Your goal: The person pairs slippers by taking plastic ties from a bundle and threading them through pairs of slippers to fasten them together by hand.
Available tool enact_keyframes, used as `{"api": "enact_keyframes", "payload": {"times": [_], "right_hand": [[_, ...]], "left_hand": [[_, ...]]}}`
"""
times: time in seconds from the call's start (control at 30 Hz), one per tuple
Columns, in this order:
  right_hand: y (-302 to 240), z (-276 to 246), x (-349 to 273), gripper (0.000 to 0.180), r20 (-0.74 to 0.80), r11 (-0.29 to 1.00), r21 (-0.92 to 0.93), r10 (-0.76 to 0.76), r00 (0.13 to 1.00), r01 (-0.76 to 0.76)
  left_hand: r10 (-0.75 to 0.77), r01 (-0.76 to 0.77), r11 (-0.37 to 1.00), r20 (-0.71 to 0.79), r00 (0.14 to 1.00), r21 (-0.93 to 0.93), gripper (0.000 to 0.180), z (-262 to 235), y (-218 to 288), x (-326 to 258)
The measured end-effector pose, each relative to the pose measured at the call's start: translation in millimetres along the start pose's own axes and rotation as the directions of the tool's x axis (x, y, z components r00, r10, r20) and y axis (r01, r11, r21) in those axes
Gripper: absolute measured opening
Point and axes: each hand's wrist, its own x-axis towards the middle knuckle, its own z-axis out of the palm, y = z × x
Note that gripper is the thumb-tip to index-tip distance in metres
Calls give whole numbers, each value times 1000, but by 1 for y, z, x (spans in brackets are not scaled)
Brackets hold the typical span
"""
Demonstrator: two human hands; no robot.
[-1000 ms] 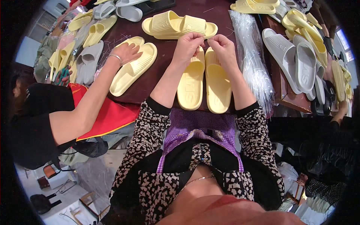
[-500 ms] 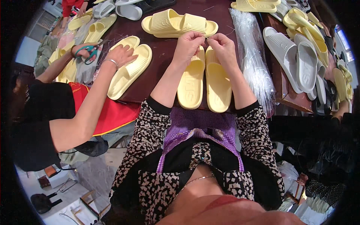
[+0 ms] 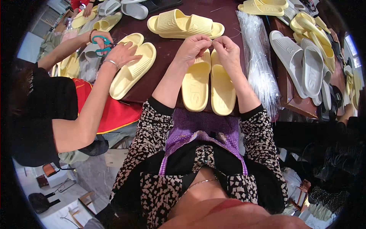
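1. A pair of pale yellow foam slides (image 3: pixel 209 86) lay side by side on the dark table (image 3: pixel 167 49).
2. Left hand (image 3: pixel 193 47) and right hand (image 3: pixel 228 51) pinched something small, possibly a tie, at the toes.
3. The slides looked light and flexible, best held by the strap.

Grey slippers (image 3: pixel 301 65) lie right of a bundle of clear plastic ties (image 3: pixel 259 65) — teal scissors (image 3: pixel 102 41) far left.
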Motion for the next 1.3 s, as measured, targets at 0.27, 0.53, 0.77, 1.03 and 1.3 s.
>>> {"api": "enact_keyframes", "payload": {"times": [0.27, 0.53, 0.77, 1.03, 1.3], "right_hand": [[-35, -48, -8, 17, 80, 828, -444, -345, 935, 344], [-48, -34, -68, 28, 564, 705, -637, 151, 812, 312], [-16, -32, -57, 17, 443, 627, -693, -19, 896, 356], [-71, -83, -19, 13, 442, 369, -782, -239, 865, 502], [-183, -253, 123, 24, -104, 44, -995, -312, 944, -94]], "left_hand": [[239, -229, 971, -277, 931, 69, 15, -19, 5, -4], [377, -277, 924, -499, 781, 265, 22, -62, -29, 4], [359, -258, 928, -470, 806, 267, 20, -53, -38, 7], [370, -309, 928, -431, 823, 207, 20, -76, -47, 1], [315, -261, 947, -395, 863, 185, 18, -84, -52, 3]]}}
